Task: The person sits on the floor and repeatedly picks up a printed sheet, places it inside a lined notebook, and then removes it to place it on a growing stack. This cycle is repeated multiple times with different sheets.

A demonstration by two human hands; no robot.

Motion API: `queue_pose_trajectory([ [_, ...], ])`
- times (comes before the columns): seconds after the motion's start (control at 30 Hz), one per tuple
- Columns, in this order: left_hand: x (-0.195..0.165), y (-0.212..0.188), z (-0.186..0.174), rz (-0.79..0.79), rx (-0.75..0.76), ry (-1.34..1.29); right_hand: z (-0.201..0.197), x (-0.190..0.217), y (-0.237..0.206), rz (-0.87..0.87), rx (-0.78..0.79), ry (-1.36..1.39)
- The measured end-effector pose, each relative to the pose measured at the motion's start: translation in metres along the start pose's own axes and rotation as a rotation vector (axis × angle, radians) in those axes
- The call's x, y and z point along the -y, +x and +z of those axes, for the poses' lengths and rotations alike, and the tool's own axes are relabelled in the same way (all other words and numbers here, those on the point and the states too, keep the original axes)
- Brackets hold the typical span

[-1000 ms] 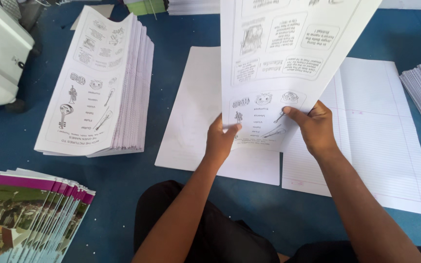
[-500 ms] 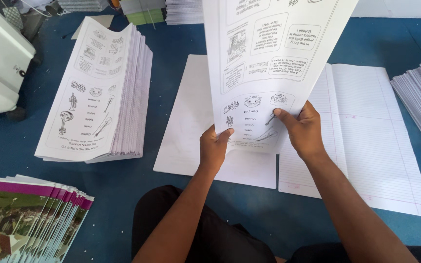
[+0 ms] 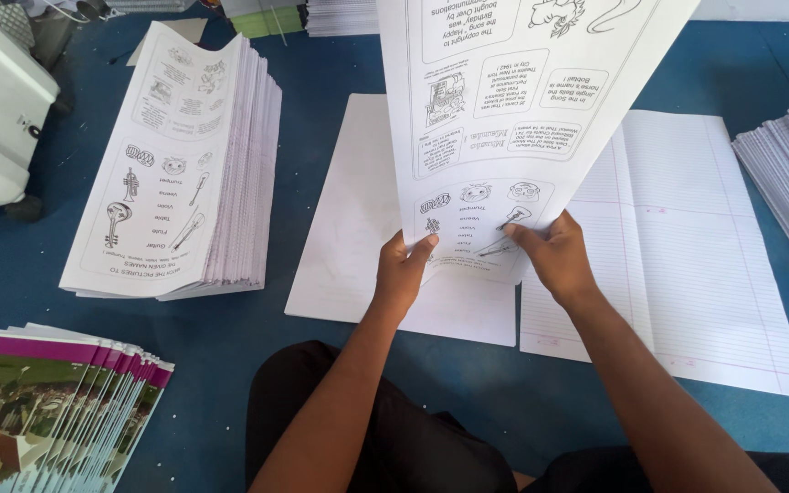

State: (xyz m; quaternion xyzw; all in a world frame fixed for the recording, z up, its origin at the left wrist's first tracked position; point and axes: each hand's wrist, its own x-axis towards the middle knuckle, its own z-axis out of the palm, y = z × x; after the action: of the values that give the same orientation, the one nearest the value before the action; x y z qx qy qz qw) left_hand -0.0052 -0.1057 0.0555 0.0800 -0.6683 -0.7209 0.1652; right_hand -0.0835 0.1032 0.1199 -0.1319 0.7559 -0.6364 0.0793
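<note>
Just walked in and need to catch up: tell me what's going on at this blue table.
A person holds a printed sheet up off the blue table with both hands: the left hand and the right hand pinch its near edge. Under it lie blank white sheets and ruled sheets, flat and side by side. A tall stack of printed sheets sits to the left, and a fanned pile of colour covers lies at the near left corner.
</note>
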Motion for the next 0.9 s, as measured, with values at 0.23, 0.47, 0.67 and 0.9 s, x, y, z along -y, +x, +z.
queue_pose_trajectory([
  [0.23, -0.002, -0.002, 0.0, -0.01, -0.043, -0.02, 0.005, 0.004, -0.006, -0.015, 0.026, -0.022],
  [0.47, -0.014, -0.003, -0.009, -0.006, -0.019, -0.032, 0.002, 0.003, -0.001, 0.008, 0.065, -0.089],
  [0.67, -0.002, -0.001, -0.005, -0.154, -0.003, -0.047, 0.005, -0.031, -0.002, 0.036, 0.06, -0.079],
  [0.9, 0.009, -0.001, -0.001, -0.192, -0.031, -0.056, 0.002, -0.058, -0.003, 0.04, 0.08, -0.07],
])
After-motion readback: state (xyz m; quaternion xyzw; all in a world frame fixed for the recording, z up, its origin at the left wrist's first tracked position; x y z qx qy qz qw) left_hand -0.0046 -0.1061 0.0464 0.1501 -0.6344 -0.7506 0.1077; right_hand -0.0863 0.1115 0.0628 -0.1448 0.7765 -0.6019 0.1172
